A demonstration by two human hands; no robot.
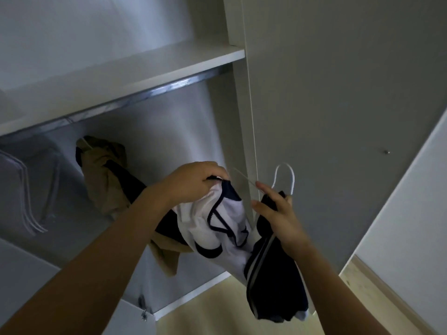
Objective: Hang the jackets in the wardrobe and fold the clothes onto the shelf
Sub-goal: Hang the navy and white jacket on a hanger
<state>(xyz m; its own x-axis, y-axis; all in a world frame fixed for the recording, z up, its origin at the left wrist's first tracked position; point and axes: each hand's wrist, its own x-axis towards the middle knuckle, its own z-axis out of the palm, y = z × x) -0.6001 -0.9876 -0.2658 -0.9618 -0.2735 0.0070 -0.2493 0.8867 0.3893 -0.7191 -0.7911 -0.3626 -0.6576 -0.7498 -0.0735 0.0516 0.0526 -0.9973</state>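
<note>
White wire of the hanger (pixel 285 176) rose just above the right hand (pixel 280 218), whose fingers pinched the navy-and-white jacket (pixel 225 226), while the left hand (pixel 193 182) curled round its collar, which might have slipped off the loose wire.

A single head-worn view looks forward, tilted, close into an open wardrobe (pixel 238 122), taking in its shelf (pixel 145 66) and rail (pixel 150 91), with both forearms reaching in from below.
</note>
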